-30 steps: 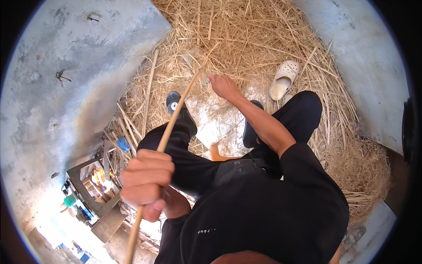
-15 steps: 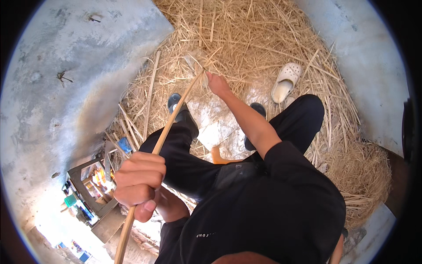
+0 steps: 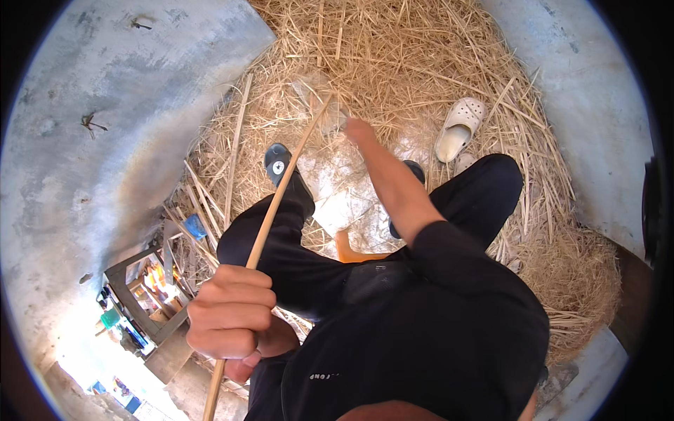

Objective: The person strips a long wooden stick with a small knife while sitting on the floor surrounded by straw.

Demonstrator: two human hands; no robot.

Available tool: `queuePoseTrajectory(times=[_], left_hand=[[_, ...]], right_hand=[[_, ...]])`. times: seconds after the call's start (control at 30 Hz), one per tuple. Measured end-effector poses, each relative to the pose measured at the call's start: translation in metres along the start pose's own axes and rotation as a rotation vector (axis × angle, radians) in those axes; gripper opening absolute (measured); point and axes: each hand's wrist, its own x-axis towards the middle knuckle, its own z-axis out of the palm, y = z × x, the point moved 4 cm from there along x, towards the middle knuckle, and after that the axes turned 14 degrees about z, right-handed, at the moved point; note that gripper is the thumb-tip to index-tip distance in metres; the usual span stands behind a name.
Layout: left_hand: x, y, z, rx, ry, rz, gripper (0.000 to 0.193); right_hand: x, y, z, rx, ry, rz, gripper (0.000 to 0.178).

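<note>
My left hand [image 3: 232,312] is closed round a long, pale bamboo strip [image 3: 270,217], which slants up and away from me past my left leg. Beyond it, my outstretched right hand [image 3: 359,131] is closed near the strip's far end, a little to its right. A blurred grey sliver that looks like the blade of a knife [image 3: 343,112] shows at its fingers; the handle is hidden in the grip. Dry shavings [image 3: 400,56] lie thickly under and around that far end.
A cream clog [image 3: 459,130] lies on the shavings to the right. Between my legs, an orange seat edge [image 3: 351,252] shows. Pale blue walls [image 3: 105,140] rise at both sides. A wooden frame [image 3: 133,295] and loose strips [image 3: 200,200] are at the lower left.
My left hand has shifted slightly right and down with the strip. My right hand has moved a little to the right, away from the strip's far end.
</note>
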Motion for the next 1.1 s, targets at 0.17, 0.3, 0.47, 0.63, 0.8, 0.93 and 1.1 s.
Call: queuePoseTrajectory(times=[0.17,0.3,0.47,0.63,0.8,0.93,1.1], left_hand=[[-0.011,0.008,-0.023,-0.019,0.03,-0.019,0.037],[-0.011,0.013,-0.03,0.046,0.122,-0.04,0.038],[-0.016,0.018,-0.028,0.346,0.578,-0.069,0.034],[-0.01,0.008,-0.019,0.692,0.895,-0.067,0.029],[-0.005,0.015,-0.025,0.805,0.816,-0.056,0.042],[0.013,0.031,-0.013,1.12,0.871,-0.192,0.051],[0.025,0.023,-0.014,0.846,0.835,-0.123,0.052]], right_hand=[[-0.013,0.019,-0.047,0.294,0.219,-0.103,0.051],[-0.093,-0.039,-0.125,0.274,0.101,-0.089,0.043],[-0.122,-0.064,-0.094,0.254,-0.021,-0.04,0.045],[-0.08,0.014,-0.008,0.11,0.346,0.166,0.046],[-0.133,-0.013,-0.071,1.18,-0.388,0.48,0.044],[-0.177,-0.037,-0.099,0.764,-0.068,0.018,0.04],[-0.2,-0.083,-0.119,0.304,0.065,-0.265,0.037]])
